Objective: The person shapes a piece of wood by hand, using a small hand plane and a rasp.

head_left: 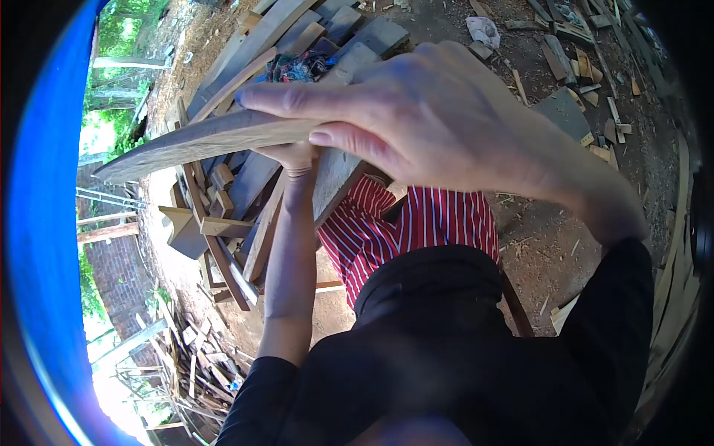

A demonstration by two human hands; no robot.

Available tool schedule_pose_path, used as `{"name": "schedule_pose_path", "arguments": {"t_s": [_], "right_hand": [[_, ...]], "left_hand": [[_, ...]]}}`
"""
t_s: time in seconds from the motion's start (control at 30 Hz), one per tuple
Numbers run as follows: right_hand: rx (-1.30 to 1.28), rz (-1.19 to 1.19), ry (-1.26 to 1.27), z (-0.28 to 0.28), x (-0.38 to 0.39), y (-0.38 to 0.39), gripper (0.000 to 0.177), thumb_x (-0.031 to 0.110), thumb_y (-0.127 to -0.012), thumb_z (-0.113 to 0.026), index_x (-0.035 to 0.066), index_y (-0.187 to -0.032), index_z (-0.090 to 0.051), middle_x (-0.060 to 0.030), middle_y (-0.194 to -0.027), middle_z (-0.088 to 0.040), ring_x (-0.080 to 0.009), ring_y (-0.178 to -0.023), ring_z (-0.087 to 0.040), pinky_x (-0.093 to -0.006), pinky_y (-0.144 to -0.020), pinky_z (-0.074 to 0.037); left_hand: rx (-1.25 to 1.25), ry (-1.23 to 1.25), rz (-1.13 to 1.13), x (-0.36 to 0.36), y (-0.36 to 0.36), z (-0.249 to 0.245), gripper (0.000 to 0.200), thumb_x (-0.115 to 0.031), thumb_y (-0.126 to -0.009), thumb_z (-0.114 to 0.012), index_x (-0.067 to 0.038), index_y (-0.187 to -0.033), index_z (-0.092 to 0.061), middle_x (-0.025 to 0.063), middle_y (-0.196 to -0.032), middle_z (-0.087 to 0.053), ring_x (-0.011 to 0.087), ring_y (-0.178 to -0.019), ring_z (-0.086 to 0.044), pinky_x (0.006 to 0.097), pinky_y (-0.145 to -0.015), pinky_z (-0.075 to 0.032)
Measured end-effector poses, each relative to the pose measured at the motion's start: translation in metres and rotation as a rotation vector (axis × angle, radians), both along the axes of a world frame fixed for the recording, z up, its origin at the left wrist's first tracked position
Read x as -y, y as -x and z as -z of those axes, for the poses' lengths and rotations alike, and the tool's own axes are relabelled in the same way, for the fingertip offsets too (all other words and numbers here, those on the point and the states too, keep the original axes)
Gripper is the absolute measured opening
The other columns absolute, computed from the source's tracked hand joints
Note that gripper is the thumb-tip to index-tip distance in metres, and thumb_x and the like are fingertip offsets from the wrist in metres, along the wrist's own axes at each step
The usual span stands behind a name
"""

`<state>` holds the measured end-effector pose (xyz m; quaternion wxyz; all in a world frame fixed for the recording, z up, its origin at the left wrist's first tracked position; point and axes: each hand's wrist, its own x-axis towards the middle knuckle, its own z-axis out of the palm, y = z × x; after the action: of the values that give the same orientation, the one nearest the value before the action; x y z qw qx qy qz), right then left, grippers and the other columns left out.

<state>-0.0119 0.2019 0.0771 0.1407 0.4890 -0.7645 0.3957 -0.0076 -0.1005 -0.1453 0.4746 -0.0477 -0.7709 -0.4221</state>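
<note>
A long, slightly curved wooden board is raised close to the camera, its tapered end pointing left. My right hand is closed on its near right end, with the index finger along the upper edge and the thumb against the lower edge. Below the board, my left hand supports it from underneath; most of its fingers are hidden behind the wood. Under both hands a grey plank slants beside my striped trousers.
Stacked planks lie beyond the hands, with a tangled dark bundle on them. Small wood blocks sit at left. A scrap wood heap is at lower left, and offcuts litter the ground at right. A blue sheet hangs at far left.
</note>
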Motion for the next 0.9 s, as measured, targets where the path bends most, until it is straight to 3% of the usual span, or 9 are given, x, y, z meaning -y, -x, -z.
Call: {"name": "schedule_pose_path", "arguments": {"t_s": [0.1,0.23,0.3,0.43,0.57,0.63,0.7,0.77,0.9], "right_hand": [[0.031,0.017,-0.251,-0.005,-0.001,0.0,0.045,0.022,-0.093,-0.061,0.022,-0.137,-0.056,-0.0074,-0.084,-0.073,-0.0156,-0.059,-0.068,-0.0297,-0.049,-0.051],[0.033,-0.009,0.208,-0.002,0.011,0.001,0.045,0.023,-0.093,-0.061,0.027,-0.138,-0.055,-0.0036,-0.075,-0.07,-0.0171,-0.05,-0.059,-0.0305,-0.047,-0.046],[0.064,0.026,-0.294,-0.006,0.003,0.007,0.043,0.02,-0.094,-0.06,0.02,-0.136,-0.057,-0.0063,-0.089,-0.073,-0.0202,-0.065,-0.069,-0.0317,-0.057,-0.053],[-0.013,0.02,0.4,-0.003,0.024,0.015,0.04,0.027,-0.091,-0.065,0.025,-0.131,-0.061,-0.0038,-0.062,-0.066,-0.0142,-0.045,-0.06,-0.0294,-0.044,-0.049],[0.125,0.015,-0.286,-0.013,0.01,0.012,0.045,0.019,-0.095,-0.058,0.02,-0.14,-0.053,-0.0093,-0.092,-0.073,-0.0174,-0.061,-0.067,-0.0302,-0.055,-0.052],[0.123,-0.016,-0.309,-0.02,0.017,0.017,0.046,0.02,-0.095,-0.058,0.02,-0.141,-0.052,-0.0096,-0.093,-0.072,-0.0151,-0.054,-0.062,-0.029,-0.05,-0.048],[-0.066,-0.066,0.422,-0.006,0.035,0.024,0.048,0.021,-0.095,-0.059,0.026,-0.142,-0.05,-0.008,-0.086,-0.071,-0.0119,-0.043,-0.051,-0.0298,-0.044,-0.042],[0.138,-0.057,0.052,-0.014,0.02,0.012,0.048,0.021,-0.095,-0.059,0.024,-0.143,-0.049,-0.0074,-0.089,-0.072,-0.0134,-0.049,-0.058,-0.0314,-0.049,-0.048],[0.089,-0.024,-0.15,-0.012,0.026,0.023,0.045,0.02,-0.097,-0.056,0.017,-0.142,-0.05,-0.0083,-0.095,-0.073,-0.0145,-0.056,-0.064,-0.0303,-0.054,-0.052]], "left_hand": [[0.003,-0.05,0.03,-0.003,0.009,-0.002,0.103,-0.036,-0.067,-0.089,-0.005,-0.134,-0.018,0.0186,-0.13,-0.043,0.0199,-0.116,-0.05,0.0392,-0.101,-0.04],[0.027,-0.128,0.03,-0.01,-0.001,-0.003,0.102,-0.036,-0.067,-0.089,-0.005,-0.133,-0.019,0.0184,-0.13,-0.043,0.02,-0.116,-0.05,0.0393,-0.101,-0.04],[0.01,-0.156,0.05,-0.014,0.009,-0.014,0.101,-0.036,-0.066,-0.089,-0.005,-0.133,-0.019,0.0183,-0.13,-0.043,0.02,-0.116,-0.05,0.0394,-0.101,-0.04],[0.089,-0.107,0.074,-0.042,0.007,-0.055,0.098,-0.035,-0.068,-0.088,-0.005,-0.132,-0.02,0.017,-0.131,-0.042,0.0204,-0.116,-0.049,0.0407,-0.102,-0.04],[0.186,-0.469,-0.02,-0.077,-0.004,-0.099,0.095,-0.027,-0.07,-0.087,-0.004,-0.132,-0.018,0.0169,-0.131,-0.043,0.0193,-0.116,-0.049,0.0397,-0.105,-0.037],[0.164,-0.479,0.109,-0.079,-0.003,-0.109,0.081,-0.025,-0.069,-0.086,0.0,-0.125,-0.032,0.0148,-0.122,-0.052,0.0176,-0.11,-0.053,0.0382,-0.1,-0.042],[0.153,-0.57,0.135,-0.081,0.002,-0.103,0.058,-0.022,-0.069,-0.085,0.002,-0.108,-0.049,0.0114,-0.108,-0.062,0.014,-0.094,-0.06,0.0318,-0.086,-0.049],[-0.402,-0.571,-0.007,-0.085,0.019,-0.086,0.034,-0.016,-0.071,-0.082,0.001,-0.088,-0.058,0.0062,-0.087,-0.068,0.0103,-0.073,-0.062,0.0242,-0.07,-0.051],[0.195,-0.463,-0.001,-0.089,-0.006,-0.128,0.037,-0.016,-0.071,-0.082,0.001,-0.092,-0.057,0.0065,-0.095,-0.066,0.013,-0.083,-0.061,0.028,-0.079,-0.05]]}}
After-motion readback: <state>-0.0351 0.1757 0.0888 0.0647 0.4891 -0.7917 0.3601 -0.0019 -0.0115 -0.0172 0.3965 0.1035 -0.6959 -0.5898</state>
